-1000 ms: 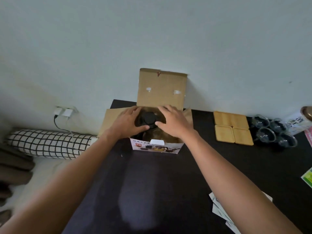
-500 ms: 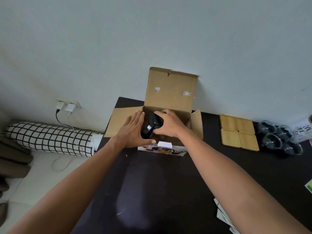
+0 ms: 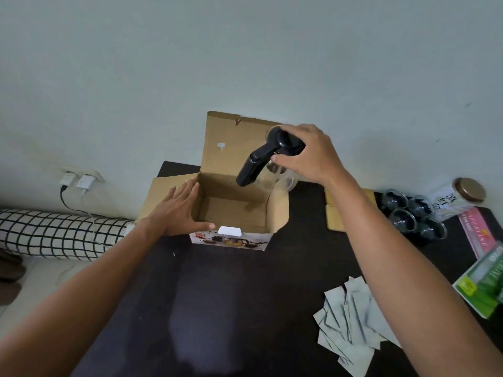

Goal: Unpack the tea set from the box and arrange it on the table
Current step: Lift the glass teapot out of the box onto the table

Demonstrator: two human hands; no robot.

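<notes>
Head view: a dark tabletop (image 3: 231, 308) is set against a pale plain wall, with a grid-patterned bolster (image 3: 62, 234) and wall sockets seen off its left edge.

An open brown cardboard box (image 3: 236, 210) is placed at the table's far edge, lid flap up. The clear glass teapot with black lid and handle (image 3: 268, 161) is now held clear above the box's right rim; half a second back it was only partly out, a second back it was still seated inside under both hands. The right hand (image 3: 307, 155) is closed over the teapot's lid, handle pointing down-left. The left hand (image 3: 178, 210) is laid flat and spread against the box's left wall, holding nothing, judged to be steadying the box.

The box interior is seen empty, so unpacking looks done bar placement. Right of the box, light wooden square coasters (image 3: 337, 216) are partly hidden by the right forearm; further right a cluster of small clear glass cups (image 3: 411, 213) is already set out. Grey paper sachets (image 3: 351, 330) are scattered near-right of the box.

Next is judged to be setting the teapot down by the coasters; a lid-only hold risks the body slipping.
</notes>
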